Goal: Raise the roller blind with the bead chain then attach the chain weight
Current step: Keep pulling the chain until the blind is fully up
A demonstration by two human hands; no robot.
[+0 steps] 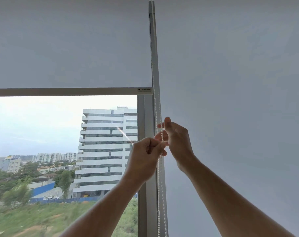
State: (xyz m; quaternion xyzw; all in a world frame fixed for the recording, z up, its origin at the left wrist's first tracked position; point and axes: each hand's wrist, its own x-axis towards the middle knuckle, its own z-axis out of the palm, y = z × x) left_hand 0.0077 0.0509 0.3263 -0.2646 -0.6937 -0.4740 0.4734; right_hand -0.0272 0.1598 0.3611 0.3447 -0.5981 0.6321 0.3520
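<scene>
A white roller blind [70, 48] covers the upper half of the left window, and its bottom bar [65, 91] sits level a little above my hands. The white bead chain [159, 178] hangs in two strands along the grey window frame [145, 168]. My left hand [145, 156] is closed on the chain, pinching it at its fingertips. My right hand [176, 139] is just above and to the right, its fingers curled around one strand at about thumb height. A small white connector [158, 213] sits on the chain lower down. I see no separate chain weight.
A second blind [239, 100] to the right is fully lowered and fills that side. Through the open glass lower left I see a tall white building [102, 151], trees and grass outside.
</scene>
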